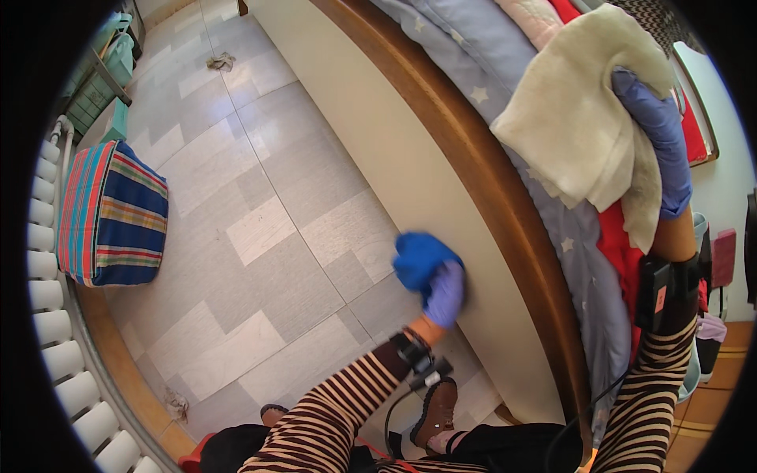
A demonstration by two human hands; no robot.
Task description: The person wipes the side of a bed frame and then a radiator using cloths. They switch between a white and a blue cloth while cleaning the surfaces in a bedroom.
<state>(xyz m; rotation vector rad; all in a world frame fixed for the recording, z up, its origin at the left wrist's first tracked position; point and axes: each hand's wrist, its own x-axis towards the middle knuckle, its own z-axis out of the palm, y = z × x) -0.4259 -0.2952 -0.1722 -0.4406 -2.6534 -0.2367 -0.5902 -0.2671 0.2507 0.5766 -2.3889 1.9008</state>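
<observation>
My left hand [446, 295], in a purple glove, grips a bunched blue cloth [423, 260] by the lower part of the bed's pale side panel [473, 254]; motion blurs both. My right hand [656, 142], gloved the same way, holds a folded cream cloth [579, 106] at the upper right. The cream cloth hangs above the bed's grey-blue bedding [485, 71] with white stars. A curved brown wooden rail [473, 154] runs along the top of the side panel. The fingertips of my right hand are partly hidden by the cream cloth.
A striped bag [118, 219] stands on the tiled floor [266, 236] beside a white radiator [44, 236]. Crumpled rags lie at the floor's far end [220, 61] and lower left [176, 405]. A white tabletop [724, 195] adjoins the bed at right. Cables hang near both forearms.
</observation>
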